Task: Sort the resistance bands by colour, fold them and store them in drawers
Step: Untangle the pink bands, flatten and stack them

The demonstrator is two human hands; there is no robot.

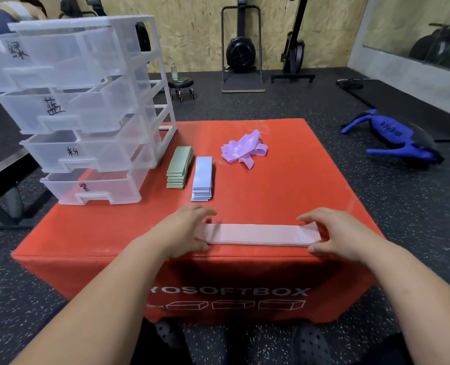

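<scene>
A flat stack of pink resistance bands lies along the near edge of the red soft box. My left hand grips its left end, thumb under and fingers curled over. My right hand grips its right end the same way. Further back sit a folded stack of green bands and, right of it, a folded stack of light blue bands. A loose heap of purple bands lies behind them. A clear plastic drawer unit with several labelled drawers pulled open stands at the box's left.
Speckled black gym floor surrounds the box. A blue training bag lies on the floor to the right. Rowing machines stand against the plywood wall, with a small wheeled stool and a bottle nearby. A black bench frame is at the left.
</scene>
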